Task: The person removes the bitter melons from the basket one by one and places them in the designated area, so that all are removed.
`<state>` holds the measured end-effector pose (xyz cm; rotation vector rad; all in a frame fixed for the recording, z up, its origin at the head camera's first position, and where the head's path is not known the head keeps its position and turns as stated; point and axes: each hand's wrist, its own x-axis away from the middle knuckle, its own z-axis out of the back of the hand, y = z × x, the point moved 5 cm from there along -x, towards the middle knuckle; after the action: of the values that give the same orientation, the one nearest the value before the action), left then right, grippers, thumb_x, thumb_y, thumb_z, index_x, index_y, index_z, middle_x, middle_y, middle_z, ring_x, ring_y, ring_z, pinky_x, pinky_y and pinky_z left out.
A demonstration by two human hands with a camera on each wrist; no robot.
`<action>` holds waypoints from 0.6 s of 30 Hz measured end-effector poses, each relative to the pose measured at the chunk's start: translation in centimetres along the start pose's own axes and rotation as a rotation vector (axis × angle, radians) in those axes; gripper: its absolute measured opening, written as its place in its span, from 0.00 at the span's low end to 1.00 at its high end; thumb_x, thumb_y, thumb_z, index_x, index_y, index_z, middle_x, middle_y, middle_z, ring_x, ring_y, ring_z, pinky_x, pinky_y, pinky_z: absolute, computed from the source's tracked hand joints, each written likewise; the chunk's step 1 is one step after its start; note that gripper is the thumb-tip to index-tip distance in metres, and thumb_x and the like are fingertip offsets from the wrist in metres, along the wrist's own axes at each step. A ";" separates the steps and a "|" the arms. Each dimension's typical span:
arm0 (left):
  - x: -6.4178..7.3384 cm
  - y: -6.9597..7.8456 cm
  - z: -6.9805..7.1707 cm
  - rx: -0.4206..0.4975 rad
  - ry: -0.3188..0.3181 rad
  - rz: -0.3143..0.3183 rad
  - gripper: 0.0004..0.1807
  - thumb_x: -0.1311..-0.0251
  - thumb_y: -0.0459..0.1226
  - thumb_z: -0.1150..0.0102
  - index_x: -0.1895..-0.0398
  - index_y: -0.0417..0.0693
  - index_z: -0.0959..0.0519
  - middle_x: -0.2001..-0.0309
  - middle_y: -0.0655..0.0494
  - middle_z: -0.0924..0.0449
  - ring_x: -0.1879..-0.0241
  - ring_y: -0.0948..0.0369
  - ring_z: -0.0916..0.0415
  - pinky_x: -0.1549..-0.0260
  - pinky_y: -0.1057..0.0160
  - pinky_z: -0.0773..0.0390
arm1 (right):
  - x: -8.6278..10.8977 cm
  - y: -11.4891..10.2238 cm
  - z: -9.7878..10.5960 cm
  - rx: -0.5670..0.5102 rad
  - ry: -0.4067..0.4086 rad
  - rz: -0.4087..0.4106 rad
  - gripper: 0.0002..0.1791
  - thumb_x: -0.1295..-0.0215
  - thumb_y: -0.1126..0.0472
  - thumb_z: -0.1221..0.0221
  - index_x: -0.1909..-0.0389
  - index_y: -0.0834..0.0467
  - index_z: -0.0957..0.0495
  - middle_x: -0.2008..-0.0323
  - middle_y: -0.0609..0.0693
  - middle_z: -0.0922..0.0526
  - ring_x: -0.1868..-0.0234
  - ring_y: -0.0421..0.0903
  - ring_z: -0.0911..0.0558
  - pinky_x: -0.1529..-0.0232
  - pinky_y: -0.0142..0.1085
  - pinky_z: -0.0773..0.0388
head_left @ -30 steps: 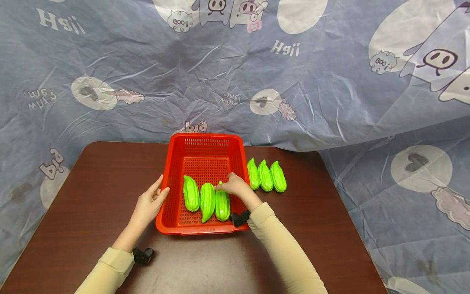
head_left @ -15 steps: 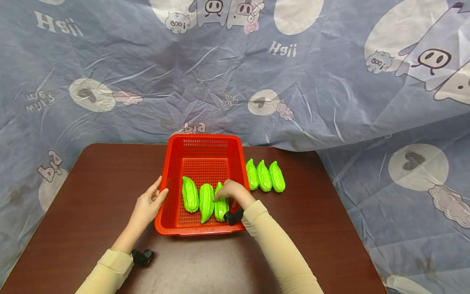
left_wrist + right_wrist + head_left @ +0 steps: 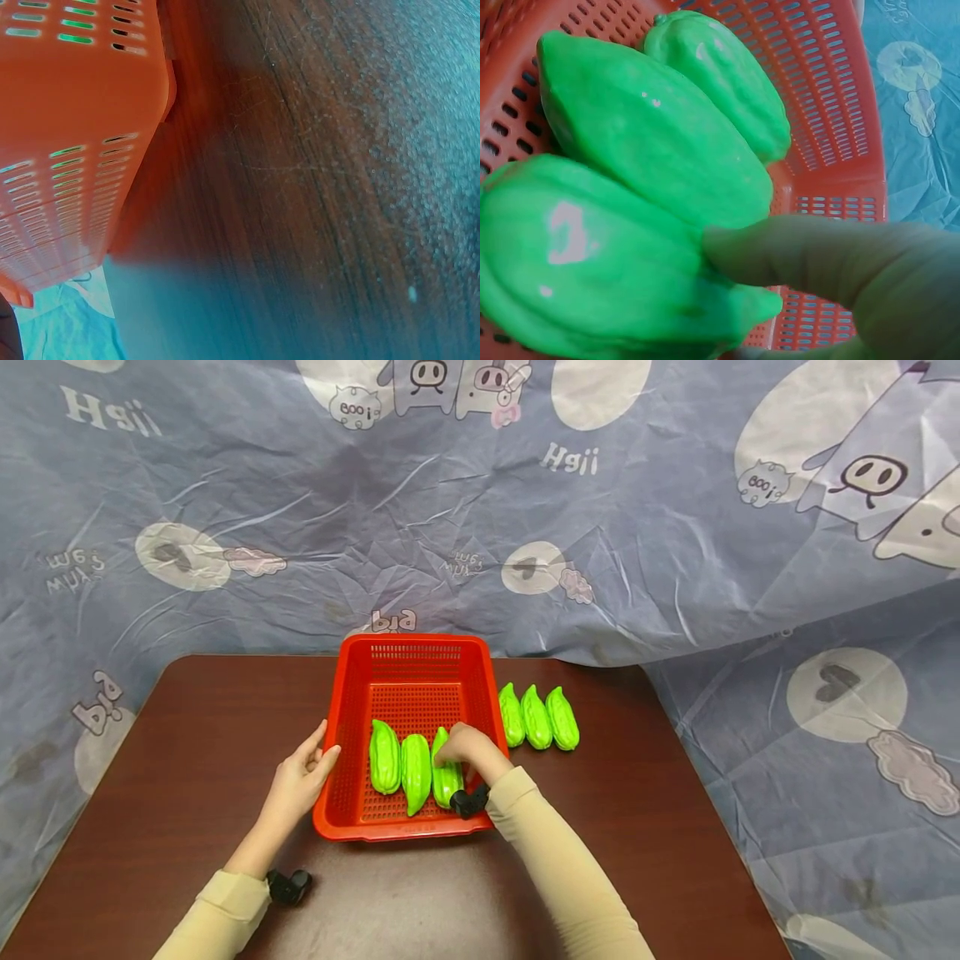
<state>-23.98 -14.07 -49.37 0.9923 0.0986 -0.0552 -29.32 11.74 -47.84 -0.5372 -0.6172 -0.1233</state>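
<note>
In the head view my left hand [image 3: 297, 779] is at the left rim of a red plastic basket [image 3: 330, 814], thumb over the rim and fingers along the outside. My right hand [image 3: 474, 752] reaches into the basket and grips the rightmost green gourd [image 3: 447, 783], which is bright, glossy and ridged. The right wrist view has the thumb [image 3: 750, 251] pressed on this gourd, with other fingers mostly hidden below. Left of it lie a middle gourd [image 3: 416, 772] and a left gourd [image 3: 386, 758], roughly side by side. The left wrist view shows mostly the basket's slotted outer wall [image 3: 75, 180].
Outside the basket on the right, three more green gourds [image 3: 537, 718] stand in a row on the brown table [image 3: 622, 793]. A grey-blue cartoon-printed cloth [image 3: 420, 510] hangs behind the table. Inside the basket, its perforated floor [image 3: 416, 706] shows beyond the gourds.
My right hand has moved slightly lower along the rightmost gourd, whose tip has shifted a little left. The middle gourd sits slightly farther left. My left hand stays at the rim.
</note>
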 end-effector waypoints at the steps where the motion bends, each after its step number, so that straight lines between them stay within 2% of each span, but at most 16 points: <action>1: 0.0 0.0 0.0 -0.002 -0.001 -0.001 0.32 0.29 0.44 0.45 0.26 0.40 0.38 0.72 0.52 0.33 0.80 0.69 0.41 0.78 0.68 0.37 | 0.2 -0.1 0.2 -0.004 0.009 0.005 0.16 0.40 0.62 0.36 0.61 0.65 0.31 0.65 0.58 0.29 0.62 0.66 0.16 0.59 0.52 0.17; 6: 0.0 0.1 0.1 -0.009 -0.005 0.004 0.33 0.29 0.44 0.46 0.26 0.41 0.39 0.72 0.52 0.32 0.80 0.69 0.40 0.77 0.68 0.36 | 1.2 -0.4 1.3 -0.074 0.060 0.063 0.19 0.42 0.61 0.37 0.55 0.67 0.31 0.64 0.58 0.28 0.56 0.64 0.17 0.57 0.52 0.17; 8: 0.0 0.1 0.1 -0.005 -0.007 0.005 0.33 0.29 0.45 0.46 0.26 0.41 0.39 0.71 0.51 0.32 0.80 0.69 0.41 0.77 0.67 0.36 | 1.6 -0.4 1.8 -0.114 0.083 0.083 0.21 0.42 0.61 0.37 0.54 0.68 0.30 0.63 0.58 0.26 0.55 0.63 0.18 0.60 0.50 0.17; 13: 0.0 0.0 0.0 0.002 -0.003 -0.004 0.33 0.29 0.44 0.46 0.26 0.41 0.39 0.72 0.52 0.33 0.80 0.69 0.41 0.78 0.68 0.37 | 2.6 -0.5 3.2 -0.215 0.128 0.118 0.22 0.42 0.60 0.37 0.50 0.67 0.30 0.57 0.59 0.24 0.59 0.56 0.18 0.63 0.45 0.17; 18: 0.0 0.0 0.0 -0.003 0.000 0.003 0.32 0.29 0.43 0.45 0.26 0.41 0.39 0.72 0.52 0.33 0.80 0.68 0.41 0.77 0.68 0.36 | 3.7 -0.5 4.3 -0.327 0.137 0.150 0.28 0.40 0.60 0.39 0.40 0.66 0.33 0.47 0.60 0.25 0.58 0.52 0.19 0.54 0.49 0.18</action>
<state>-23.95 -14.09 -49.40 0.9894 0.0975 -0.0523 -28.66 13.74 -42.54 -0.8820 -0.4220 -0.1193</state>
